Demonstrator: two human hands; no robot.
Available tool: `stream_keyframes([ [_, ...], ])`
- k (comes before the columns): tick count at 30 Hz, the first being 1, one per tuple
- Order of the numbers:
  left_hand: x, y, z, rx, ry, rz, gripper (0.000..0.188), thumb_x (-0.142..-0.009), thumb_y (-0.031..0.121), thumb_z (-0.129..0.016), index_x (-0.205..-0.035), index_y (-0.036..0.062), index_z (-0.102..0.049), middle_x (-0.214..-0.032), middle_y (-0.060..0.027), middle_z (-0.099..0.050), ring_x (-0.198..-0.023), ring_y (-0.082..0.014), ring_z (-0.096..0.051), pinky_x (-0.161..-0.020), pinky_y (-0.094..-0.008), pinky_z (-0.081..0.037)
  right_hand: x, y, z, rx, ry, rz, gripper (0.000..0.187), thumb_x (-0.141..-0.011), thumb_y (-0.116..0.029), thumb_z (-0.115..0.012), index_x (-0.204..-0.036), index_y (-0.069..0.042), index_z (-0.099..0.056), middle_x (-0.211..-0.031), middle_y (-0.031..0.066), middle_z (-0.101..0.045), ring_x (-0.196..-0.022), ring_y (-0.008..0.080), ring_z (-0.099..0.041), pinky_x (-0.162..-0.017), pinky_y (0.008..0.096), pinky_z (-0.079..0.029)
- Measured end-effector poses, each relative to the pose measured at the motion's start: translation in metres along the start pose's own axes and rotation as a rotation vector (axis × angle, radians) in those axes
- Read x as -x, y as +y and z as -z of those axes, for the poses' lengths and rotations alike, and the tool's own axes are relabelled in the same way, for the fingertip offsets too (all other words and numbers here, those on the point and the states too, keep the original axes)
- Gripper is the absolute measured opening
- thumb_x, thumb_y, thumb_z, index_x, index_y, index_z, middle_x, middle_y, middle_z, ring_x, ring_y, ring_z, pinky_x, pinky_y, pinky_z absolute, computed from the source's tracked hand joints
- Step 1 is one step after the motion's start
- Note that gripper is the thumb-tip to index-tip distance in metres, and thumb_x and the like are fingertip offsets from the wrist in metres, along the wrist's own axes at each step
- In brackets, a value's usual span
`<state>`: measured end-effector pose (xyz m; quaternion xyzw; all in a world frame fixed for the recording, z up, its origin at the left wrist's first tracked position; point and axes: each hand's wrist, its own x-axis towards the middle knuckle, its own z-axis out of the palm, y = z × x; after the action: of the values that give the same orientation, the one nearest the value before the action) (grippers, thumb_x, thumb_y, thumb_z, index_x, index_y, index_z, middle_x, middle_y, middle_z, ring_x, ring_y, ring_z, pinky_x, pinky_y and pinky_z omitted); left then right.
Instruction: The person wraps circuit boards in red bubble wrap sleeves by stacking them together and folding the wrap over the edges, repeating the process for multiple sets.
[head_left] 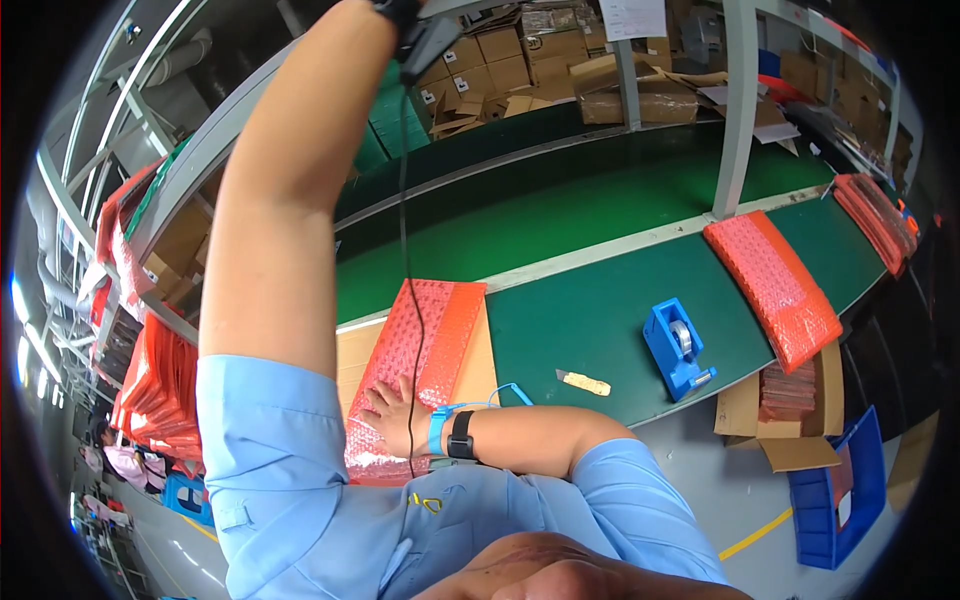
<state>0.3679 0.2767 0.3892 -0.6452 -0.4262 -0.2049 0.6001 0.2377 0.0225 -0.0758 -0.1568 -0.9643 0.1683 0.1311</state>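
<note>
My right hand (394,414) lies with spread fingers on a red bubble-wrap pouch (432,325), close to my body. The pouch rests on a tan cardboard sheet (486,355) at the near side of the green work surface. On that wrist are a blue strap (437,430) with a coiled cord and a black watch-like band. My left arm (280,210) is raised up and forward; its hand is cut off by the top edge. A black device (430,48) with a thin hanging cable sits by that wrist. A utility knife (585,382) with a pale wrapped handle lies right of my right hand.
A blue tape dispenser (675,348) and a filled red bubble pouch (775,290) stand rightward. Below them are an open carton (735,408) and a blue bin (868,490). Red pouches (160,385) pile up at left. A grey post (738,110) rises beside the green belt (560,205).
</note>
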Motion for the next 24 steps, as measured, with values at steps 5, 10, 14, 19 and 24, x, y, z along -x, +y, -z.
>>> stream_keyframes([
  [5,0.012,-0.006,0.044,0.604,-0.358,-0.026,0.083,-0.093,0.052,-0.059,-0.157,0.011,-0.027,-0.165,-0.0202,-0.014,-0.151,-0.0394,-0.014,-0.119,-0.0555,-0.017,0.003,-0.001,-0.002,-0.021,-0.017,0.027,0.069,-0.091,-0.047,-0.056,-0.148,-0.008,-0.044,-0.158,0.0256,-0.028,-0.149,0.044,-0.018,-0.113,0.0722,-0.01],
  [10,0.089,-0.035,0.042,0.401,0.103,-0.08,0.069,-0.095,0.05,-0.059,-0.149,0.0117,-0.041,-0.16,-0.0207,-0.027,-0.144,-0.0402,-0.029,-0.116,-0.05,-0.026,0.007,-0.001,0.006,-0.037,-0.022,0.025,0.072,-0.091,-0.049,-0.057,-0.148,-0.008,-0.043,-0.157,0.0266,-0.029,-0.148,0.0441,-0.021,-0.113,0.0721,-0.012],
  [14,0.18,-0.102,0.07,0.831,-0.538,0.182,0.06,-0.097,0.048,-0.059,-0.145,0.0144,-0.047,-0.158,-0.0169,-0.034,-0.14,-0.0364,-0.037,-0.114,-0.0465,-0.03,0.004,0.003,0.002,-0.018,0.06,0.006,0.07,-0.092,-0.049,-0.058,-0.146,-0.007,-0.044,-0.156,0.0276,-0.03,-0.146,0.0452,-0.025,-0.112,0.0724,-0.015],
  [19,0.342,-0.173,0.067,1.016,-1.055,0.647,0.053,-0.089,0.054,-0.061,-0.11,0.0063,-0.07,-0.099,-0.0161,-0.073,-0.094,-0.0322,-0.07,-0.078,-0.0443,-0.054,0.003,0.002,-0.001,0.014,0.083,0.045,0.068,-0.092,-0.046,-0.058,-0.147,-0.008,-0.043,-0.156,0.027,-0.03,-0.146,0.0454,-0.026,-0.111,0.0729,-0.017],
  [24,0.497,-0.181,0.01,0.412,-1.563,0.549,0.068,-0.084,0.056,-0.07,-0.128,0.0049,-0.065,-0.122,-0.0179,-0.068,-0.108,-0.0305,-0.067,-0.095,-0.0387,-0.05,0.007,0.002,0.006,0.057,0.057,0.003,0.067,-0.092,-0.041,-0.059,-0.148,-0.008,-0.041,-0.155,0.0267,-0.031,-0.146,0.0456,-0.026,-0.11,0.0737,-0.017],
])
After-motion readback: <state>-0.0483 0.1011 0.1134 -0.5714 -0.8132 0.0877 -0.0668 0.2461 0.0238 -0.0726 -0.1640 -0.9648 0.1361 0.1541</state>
